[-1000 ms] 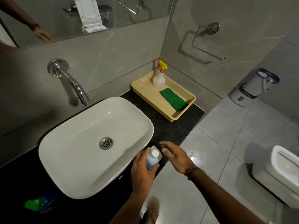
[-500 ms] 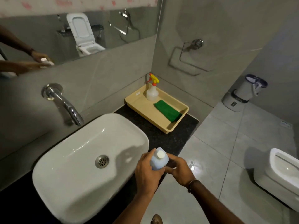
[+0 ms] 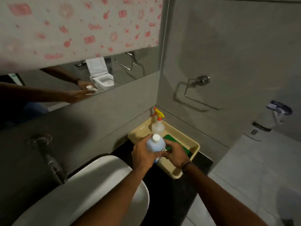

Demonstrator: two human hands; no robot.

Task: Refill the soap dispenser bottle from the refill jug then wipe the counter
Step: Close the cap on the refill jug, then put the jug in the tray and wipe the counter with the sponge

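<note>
Grey-tiled bathroom walls meet at a corner, with a dark tabletop point(image 3: 162, 196) below carrying a white basin point(image 3: 97, 185) at 7 o'clock and a beige tray point(image 3: 197, 146) at 1 o'clock from it. The tray holds a spray bottle point(image 3: 157, 127) with a yellow and red trigger, standing at its far end, and a green cloth point(image 3: 189, 153) lying flat and partly hidden by the hands. The task's thing in hand is a blue bottle point(image 3: 155, 145) with a white cap point(image 3: 156, 137), held in the air over the near-left edge of the tray, apart from the tabletop. Its long axis runs near upright, the cap end turned toward 12 o'clock and up at the camera. The left grip point(image 3: 143, 154) is clasped round the body from 9 o'clock, fingers wrapped across the front. The right grip point(image 3: 175, 154) cups the opposite flank from 3 o'clock, its fingers meeting those of the left on the lower body. Whether this is the dispenser or the refill cannot be told; no pump head shows. Judgement: the cap lies nearer the right grip's thumb, so that hand is better placed to unscrew it while the left steadies the body.
</note>
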